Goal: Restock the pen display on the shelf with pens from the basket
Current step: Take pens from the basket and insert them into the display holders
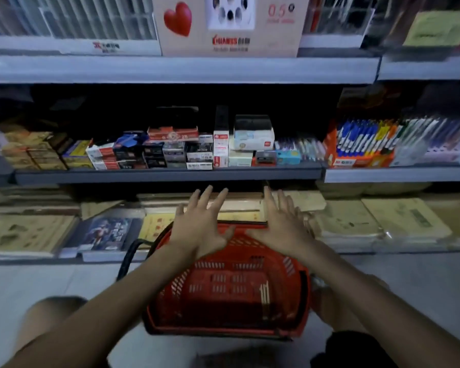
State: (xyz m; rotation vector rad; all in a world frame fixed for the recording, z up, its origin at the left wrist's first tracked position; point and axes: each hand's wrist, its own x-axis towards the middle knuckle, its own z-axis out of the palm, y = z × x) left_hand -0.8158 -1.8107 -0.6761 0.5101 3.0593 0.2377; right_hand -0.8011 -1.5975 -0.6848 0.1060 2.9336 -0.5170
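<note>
Clearly this is the reach-in step: both hands hover above the basket (210, 329), which sits on the floor right against the bottom shelf. The left hand (199, 229) and right hand (283, 225) are both spread, fingers straight and fanned, palms down, holding nothing and touching nothing that I can make out.

The basket looks almost bare. Only a few pale, thin pens (265, 294) show near its right wall (blurred, so I can't count them). Their long axis runs away from the person, toward the shelving, and they lie close together and parallel. Which end is the tip I cannot tell.

The display (361, 161) is the orange box on the middle shelf (398, 175), up and to the right, well apart from the hands. Its blue-capped stock (356, 140) stands packed in rows, long axis near upright and leaning back, caps up.

My guess is the next move calls for the right hand to drop to the basket's right side and pinch the pens as one bundle, across their middle. They then need turning from flat to near upright, to match the lean of the rows before they slide into the box. A loose hold could let them fan out or slip through the basket's mesh
</note>
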